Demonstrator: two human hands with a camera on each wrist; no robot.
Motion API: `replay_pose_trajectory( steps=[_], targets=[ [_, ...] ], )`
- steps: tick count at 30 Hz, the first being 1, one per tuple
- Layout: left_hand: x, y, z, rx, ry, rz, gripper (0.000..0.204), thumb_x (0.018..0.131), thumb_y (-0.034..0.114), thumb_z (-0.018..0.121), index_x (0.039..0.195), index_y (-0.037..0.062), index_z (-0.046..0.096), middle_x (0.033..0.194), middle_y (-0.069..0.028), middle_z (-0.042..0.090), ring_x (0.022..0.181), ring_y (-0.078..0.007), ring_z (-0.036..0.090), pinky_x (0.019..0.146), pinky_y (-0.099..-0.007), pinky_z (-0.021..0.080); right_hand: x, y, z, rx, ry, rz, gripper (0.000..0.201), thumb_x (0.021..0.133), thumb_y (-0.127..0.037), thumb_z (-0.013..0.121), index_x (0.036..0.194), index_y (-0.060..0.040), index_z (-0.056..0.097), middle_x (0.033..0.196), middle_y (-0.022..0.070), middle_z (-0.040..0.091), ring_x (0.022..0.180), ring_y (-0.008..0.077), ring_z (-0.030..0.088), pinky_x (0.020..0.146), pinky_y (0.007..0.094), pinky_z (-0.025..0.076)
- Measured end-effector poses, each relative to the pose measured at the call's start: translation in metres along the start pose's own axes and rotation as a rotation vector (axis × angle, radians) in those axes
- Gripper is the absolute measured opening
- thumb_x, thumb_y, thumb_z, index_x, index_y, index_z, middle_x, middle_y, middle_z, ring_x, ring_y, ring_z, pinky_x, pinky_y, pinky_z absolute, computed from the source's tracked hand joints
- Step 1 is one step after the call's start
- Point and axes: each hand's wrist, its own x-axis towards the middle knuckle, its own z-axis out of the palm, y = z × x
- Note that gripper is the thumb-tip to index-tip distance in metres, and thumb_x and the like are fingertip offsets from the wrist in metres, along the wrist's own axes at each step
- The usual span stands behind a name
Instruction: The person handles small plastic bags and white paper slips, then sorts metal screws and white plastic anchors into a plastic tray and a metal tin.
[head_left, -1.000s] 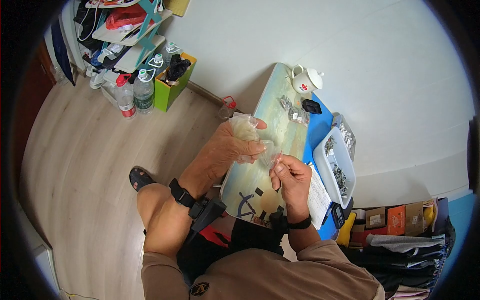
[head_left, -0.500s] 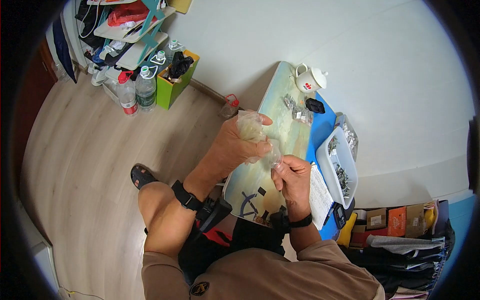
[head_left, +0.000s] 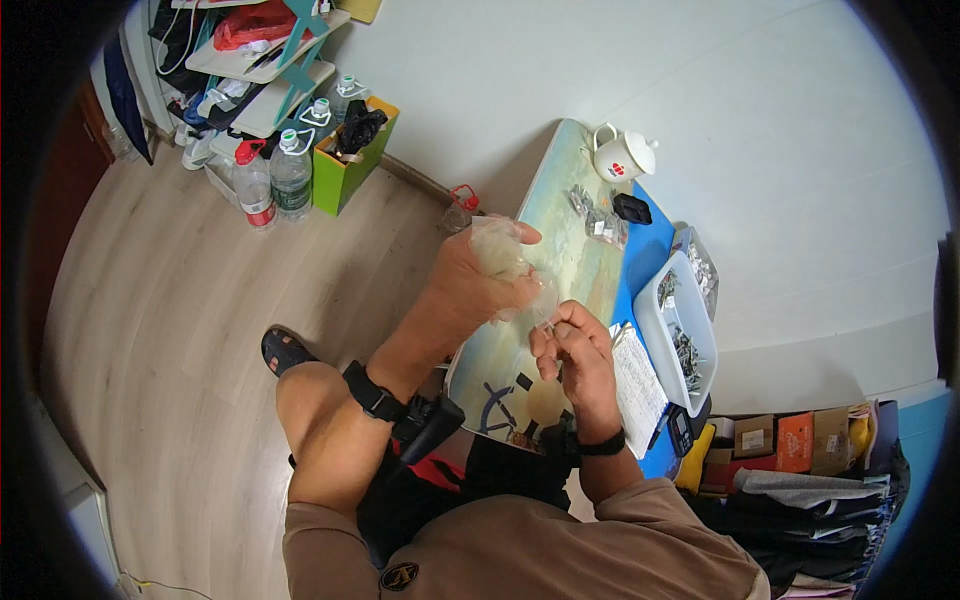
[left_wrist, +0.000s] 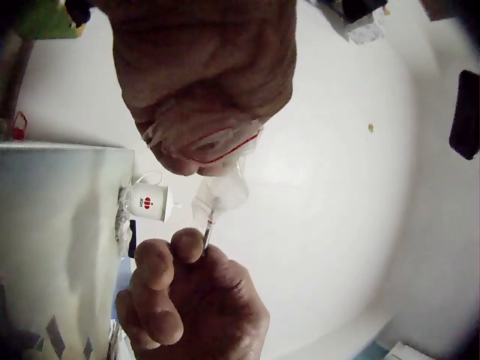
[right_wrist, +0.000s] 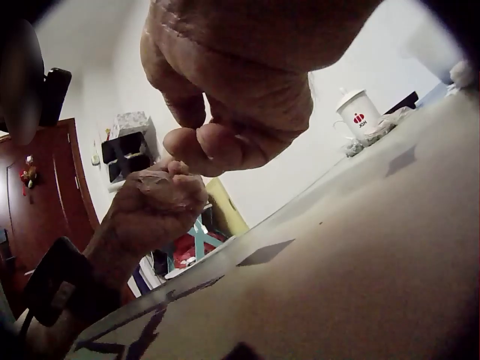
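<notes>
Above the painted table (head_left: 590, 265), the left hand (head_left: 462, 290) grips a bunch of clear plastic bags (head_left: 497, 250); a red seal line shows on the bunch (left_wrist: 217, 146) in the left wrist view. One small clear bag (head_left: 543, 293) extends from its fingertips towards the right hand (head_left: 582, 365). Between thumb and forefinger the right hand (left_wrist: 199, 296) pinches a thin metallic piece (left_wrist: 208, 235) at the small bag (left_wrist: 225, 191). In the right wrist view the curled fingers of the right hand (right_wrist: 232, 112) hide what they pinch, with the left hand (right_wrist: 154, 214) beyond.
A lidded white mug (head_left: 622, 157), small filled bags (head_left: 604, 227) and a black object (head_left: 631, 209) are at the table's far end. Along the right side are a white bin of metal parts (head_left: 650, 320), a written notepad (head_left: 636, 380) and a small black device (head_left: 681, 430).
The right hand has come away slightly from the small bag's edge and lowered, its fingers now bent around the thin piece. The left hand shifted a little right, still gripping the bags.
</notes>
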Motion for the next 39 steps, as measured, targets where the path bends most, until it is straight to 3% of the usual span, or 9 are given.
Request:
replay_pose_trajectory(
  steps=[5,7,10,14,18,21,29,34,39],
  targets=[
    [-0.001,0.008,-0.007,-0.097,0.018,-0.053,0.037,0.078,0.007,0.074,0.112,0.0025,0.061,0.084,0.0005,0.061,0.075,-0.0066,0.056,0.064,-0.0234,0.047,-0.017,-0.008,-0.012,-0.019,0.034,0.004,0.016,0.099,-0.016,0.047,0.097,-0.0023,0.056,0.075,0.0047,0.06,0.054,0.0095,0.051,0.052,0.0204,0.039],
    [-0.003,0.015,-0.005,-0.039,0.042,-0.097,0.045,0.079,0.009,0.073,0.12,0.0024,0.056,0.083,-0.0004,0.062,0.069,-0.0093,0.058,0.062,-0.0226,0.046,-0.03,-0.014,-0.025,-0.292,0.065,-0.113,0.015,0.1,-0.015,0.049,0.097,-0.0018,0.056,0.075,0.0038,0.059,0.054,0.0088,0.051,0.051,0.0216,0.04],
    [-0.005,0.01,-0.006,-0.074,0.086,-0.039,0.046,0.079,0.01,0.072,0.121,0.0019,0.056,0.082,-0.001,0.062,0.068,-0.0097,0.057,0.062,-0.0225,0.045,-0.047,-0.031,-0.073,-0.563,0.181,-0.118,0.015,0.1,-0.016,0.054,0.096,-0.0015,0.057,0.076,0.003,0.059,0.057,0.0079,0.051,0.05,0.0223,0.042],
    [-0.001,0.013,-0.008,-0.078,0.09,-0.055,0.047,0.078,0.008,0.072,0.121,0.0023,0.055,0.083,-0.0011,0.062,0.07,-0.0096,0.058,0.061,-0.0218,0.044,-0.054,-0.059,-0.154,-0.608,0.368,-0.035,0.016,0.097,-0.017,0.06,0.093,-0.002,0.059,0.074,0.0014,0.058,0.058,0.0079,0.052,0.05,0.022,0.043],
    [0.002,0.013,-0.014,-0.004,0.12,-0.078,0.045,0.079,0.007,0.073,0.121,0.0027,0.056,0.089,-0.003,0.063,0.075,-0.0109,0.06,0.06,-0.0224,0.046,-0.045,-0.067,-0.232,-0.727,0.45,0.058,0.012,0.094,-0.012,0.059,0.089,-0.0009,0.059,0.069,0.0017,0.057,0.053,0.0083,0.051,0.047,0.0231,0.043],
    [0.006,0.007,-0.018,-0.007,0.2,-0.077,0.044,0.08,0.006,0.073,0.121,0.0025,0.056,0.091,-0.0035,0.063,0.075,-0.0121,0.061,0.06,-0.0235,0.048,-0.027,-0.07,-0.258,-0.852,0.447,0.119,0.013,0.092,-0.011,0.059,0.085,0.0003,0.06,0.066,0.0031,0.058,0.051,0.0091,0.052,0.045,0.0239,0.043],
    [0.01,0.005,-0.026,-0.062,0.24,-0.081,0.043,0.079,0.004,0.072,0.12,0.0025,0.058,0.091,-0.0037,0.061,0.077,-0.0126,0.061,0.06,-0.0255,0.05,0.039,-0.039,-0.289,-0.92,0.5,0.153,0.023,0.091,-0.023,0.061,0.087,-0.0012,0.064,0.068,0.0041,0.063,0.048,0.0092,0.057,0.04,0.0233,0.039],
    [0.014,0.007,-0.029,-0.065,0.218,-0.07,0.043,0.079,0.005,0.072,0.119,0.0019,0.058,0.091,-0.0046,0.061,0.077,-0.0129,0.06,0.06,-0.0252,0.049,0.046,-0.045,-0.276,-0.814,0.393,0.203,0.022,0.092,-0.024,0.061,0.093,-0.0026,0.065,0.071,0.0034,0.064,0.05,0.0085,0.057,0.04,0.0213,0.038],
    [0.011,0.014,-0.022,-0.088,0.141,-0.098,0.042,0.08,0.007,0.071,0.119,0.0013,0.058,0.091,-0.0048,0.061,0.073,-0.0125,0.059,0.063,-0.0244,0.048,0.03,-0.065,-0.232,-0.679,0.388,-0.07,0.023,0.095,-0.023,0.06,0.107,-0.0036,0.066,0.078,0.0041,0.066,0.054,0.0076,0.057,0.045,0.0199,0.039]
  ],
)
